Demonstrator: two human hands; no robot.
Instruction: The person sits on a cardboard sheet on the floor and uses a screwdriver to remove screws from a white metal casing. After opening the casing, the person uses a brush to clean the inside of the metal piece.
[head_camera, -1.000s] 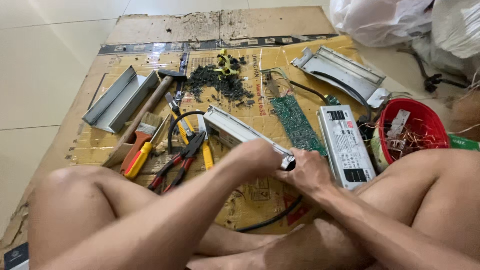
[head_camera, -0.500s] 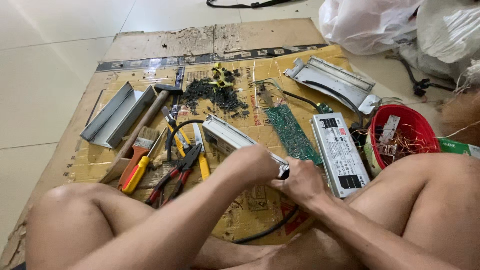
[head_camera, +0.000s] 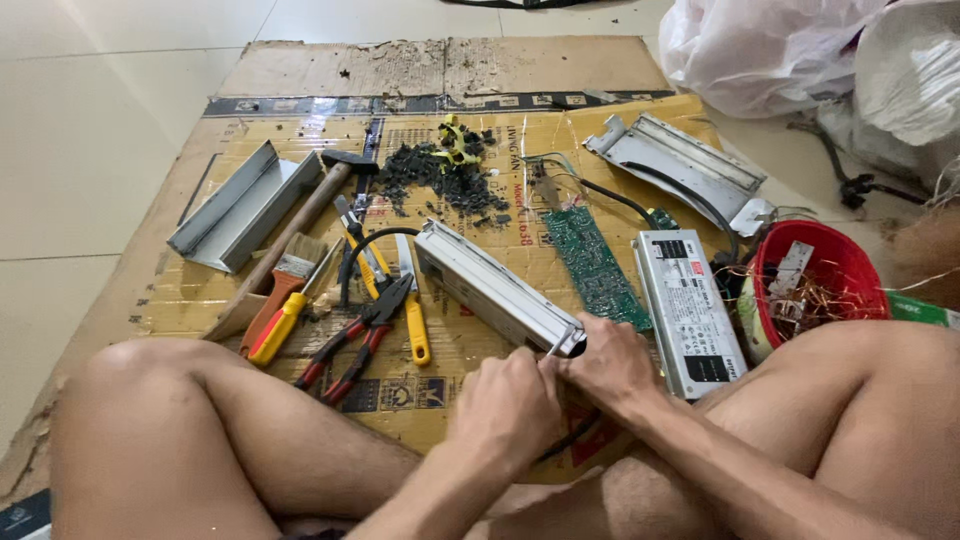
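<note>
A long silver metal housing (head_camera: 485, 285) lies slanted on the cardboard mat (head_camera: 300, 70), with its near end between my hands. My left hand (head_camera: 505, 400) is closed around a thin metal tool (head_camera: 558, 343) whose tip meets that near end. My right hand (head_camera: 612, 368) grips the same end from the right, beside a black cable (head_camera: 570, 437) that runs beneath my wrists. My bare knees frame the bottom of the view.
Left of the housing lie red-handled pliers (head_camera: 350, 340), yellow-handled cutters (head_camera: 410, 300), a brush (head_camera: 285, 285), a hammer (head_camera: 300, 225) and a grey channel (head_camera: 235, 205). A green circuit board (head_camera: 592, 265), a silver power unit (head_camera: 690, 310), a red basket (head_camera: 825, 285) and white bags (head_camera: 780, 50) are on the right.
Both hands have stayed at the housing's near end, shifting only slightly. The view has tilted a little, so the mat sits higher in frame.
</note>
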